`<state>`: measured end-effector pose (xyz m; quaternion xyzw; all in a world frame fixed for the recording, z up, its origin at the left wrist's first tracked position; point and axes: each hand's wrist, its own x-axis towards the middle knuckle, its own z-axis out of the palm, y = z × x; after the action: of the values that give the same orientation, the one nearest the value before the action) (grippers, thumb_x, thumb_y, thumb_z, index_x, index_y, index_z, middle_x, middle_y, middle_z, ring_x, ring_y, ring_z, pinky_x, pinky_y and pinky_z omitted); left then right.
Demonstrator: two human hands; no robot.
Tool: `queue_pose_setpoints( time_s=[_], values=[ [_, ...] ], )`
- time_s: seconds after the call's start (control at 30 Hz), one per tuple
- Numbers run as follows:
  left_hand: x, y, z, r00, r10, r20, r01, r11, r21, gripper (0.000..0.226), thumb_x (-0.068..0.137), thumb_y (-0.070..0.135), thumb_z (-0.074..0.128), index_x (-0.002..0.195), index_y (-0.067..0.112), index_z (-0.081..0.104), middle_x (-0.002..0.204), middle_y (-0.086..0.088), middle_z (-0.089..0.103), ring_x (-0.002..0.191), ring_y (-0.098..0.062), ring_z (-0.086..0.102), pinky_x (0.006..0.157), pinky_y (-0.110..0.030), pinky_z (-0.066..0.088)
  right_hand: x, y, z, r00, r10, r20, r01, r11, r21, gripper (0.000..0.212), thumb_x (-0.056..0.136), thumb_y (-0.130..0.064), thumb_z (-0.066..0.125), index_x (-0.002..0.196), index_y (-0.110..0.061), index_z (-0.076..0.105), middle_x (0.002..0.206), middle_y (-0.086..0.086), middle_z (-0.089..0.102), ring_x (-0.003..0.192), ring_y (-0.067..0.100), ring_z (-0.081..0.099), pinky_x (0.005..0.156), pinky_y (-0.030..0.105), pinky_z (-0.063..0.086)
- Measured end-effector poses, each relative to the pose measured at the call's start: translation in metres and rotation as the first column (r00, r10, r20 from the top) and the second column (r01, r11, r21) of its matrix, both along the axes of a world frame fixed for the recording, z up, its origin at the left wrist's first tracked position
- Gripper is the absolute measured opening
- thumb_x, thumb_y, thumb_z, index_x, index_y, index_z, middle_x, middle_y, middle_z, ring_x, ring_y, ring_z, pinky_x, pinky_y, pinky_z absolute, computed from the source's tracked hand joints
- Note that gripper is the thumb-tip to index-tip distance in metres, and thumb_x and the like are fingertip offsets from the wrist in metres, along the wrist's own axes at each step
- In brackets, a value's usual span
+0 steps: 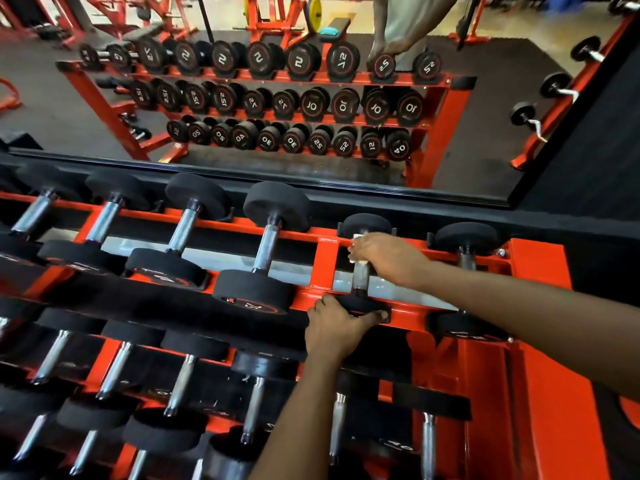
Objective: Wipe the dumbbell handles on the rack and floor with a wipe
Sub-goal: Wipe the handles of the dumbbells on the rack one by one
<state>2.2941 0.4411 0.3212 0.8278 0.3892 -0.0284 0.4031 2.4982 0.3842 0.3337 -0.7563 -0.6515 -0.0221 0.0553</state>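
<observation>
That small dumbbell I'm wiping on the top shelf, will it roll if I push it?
Probably not far: the small dumbbell sits across the rack rails, its heads in black cradles. Its round heads may let it spin under the wipe, hence your left hand gripping the near head. The knurled handle likely gives grip, and it's probably heavy for its size.
</observation>
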Motion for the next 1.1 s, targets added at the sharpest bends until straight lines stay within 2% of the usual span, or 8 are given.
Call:
queue_pose_setpoints(
  time_s=[0.1,0.27,0.43,0.57,0.7,0.8,1.0,1.1],
  values=[
    [0.0,0.002,-0.001,1.0,0.0,-0.001,0.0,1.0,-0.011,0.118,0.045,0.093,0.063,0.127,0.009,0.05,0.131,-0.01,0.057,0.127,-0.03,0.049,0.101,-0.046,0.047,-0.025,-0.02,-0.008,0.974,0.155,-0.162,-0.184,0.967,-0.178,0.028,0.094,-0.017,0.05,0.113,-0.033,0.063,0.118,-0.012,0.066,0.11,0.001,0.061,0.1,0.027,0.047],
    [0.002,0.005,0.0,1.0,-0.001,-0.016,0.0,1.0,-0.031,0.125,0.038,0.096,0.06,0.128,0.01,0.048,0.128,-0.009,0.059,0.123,-0.03,0.053,0.1,-0.048,0.049,-0.005,-0.022,0.001,0.981,-0.075,-0.179,0.107,0.979,0.175,0.053,0.083,0.009,0.051,0.125,-0.019,0.066,0.133,0.0,0.061,0.131,0.012,0.05,0.115,0.027,0.03],
    [0.003,0.007,-0.005,1.0,0.001,-0.013,-0.001,1.0,-0.03,0.125,0.033,0.097,0.059,0.124,0.012,0.05,0.125,-0.008,0.062,0.119,-0.029,0.057,0.097,-0.047,0.052,-0.022,-0.039,-0.01,0.941,0.254,-0.224,-0.255,0.967,0.025,0.044,0.091,0.002,0.051,0.126,-0.019,0.065,0.136,-0.003,0.059,0.136,0.005,0.042,0.116,0.031,0.032],
    [0.003,0.008,-0.005,1.0,-0.014,-0.006,0.014,0.999,-0.033,0.126,0.035,0.097,0.058,0.127,0.012,0.048,0.127,-0.008,0.06,0.122,-0.029,0.055,0.099,-0.048,0.05,-0.011,-0.035,-0.011,0.909,-0.055,-0.414,0.162,0.96,0.227,0.055,0.089,0.011,0.045,0.133,-0.019,0.06,0.141,-0.002,0.053,0.138,0.006,0.039,0.118,0.033,0.029],
    [0.003,0.008,-0.007,1.0,-0.022,-0.002,0.022,0.999,-0.034,0.125,0.035,0.097,0.057,0.126,0.011,0.047,0.128,-0.009,0.059,0.124,-0.029,0.054,0.099,-0.049,0.05,-0.046,-0.052,-0.029,0.875,0.099,-0.473,0.0,0.979,0.205,0.061,0.081,0.017,0.044,0.131,-0.014,0.061,0.14,0.0,0.054,0.139,0.006,0.038,0.118,0.026,0.027],
    [0.002,0.007,-0.007,1.0,-0.03,-0.001,0.03,0.999,-0.039,0.128,0.036,0.098,0.056,0.13,0.011,0.045,0.132,-0.009,0.055,0.126,-0.031,0.051,0.101,-0.051,0.048,-0.033,-0.045,-0.031,0.863,-0.054,-0.502,0.226,0.93,0.289,0.061,0.085,0.016,0.042,0.133,-0.016,0.059,0.141,0.0,0.052,0.137,0.005,0.04,0.116,0.028,0.031],
    [0.004,0.017,-0.017,0.998,-0.063,-0.009,0.061,0.992,-0.115,0.136,0.039,0.105,0.054,0.136,0.01,0.045,0.134,-0.006,0.055,0.128,-0.027,0.051,0.107,-0.048,0.046,-0.071,-0.033,-0.031,0.603,-0.375,-0.704,0.67,0.717,0.193,0.048,0.088,0.006,0.053,0.127,-0.021,0.062,0.127,0.003,0.062,0.117,0.013,0.059,0.091,0.008,0.04],
    [0.008,0.026,-0.03,0.997,-0.083,-0.002,0.081,0.976,-0.203,0.126,0.046,0.104,0.055,0.137,0.016,0.049,0.132,-0.001,0.055,0.128,-0.021,0.052,0.109,-0.043,0.044,-0.087,-0.049,-0.042,0.449,-0.415,-0.791,0.71,0.704,0.034,0.038,0.093,-0.007,0.055,0.124,-0.027,0.066,0.106,-0.006,0.071,0.094,0.008,0.065,0.079,0.026,0.051]
  ],
)
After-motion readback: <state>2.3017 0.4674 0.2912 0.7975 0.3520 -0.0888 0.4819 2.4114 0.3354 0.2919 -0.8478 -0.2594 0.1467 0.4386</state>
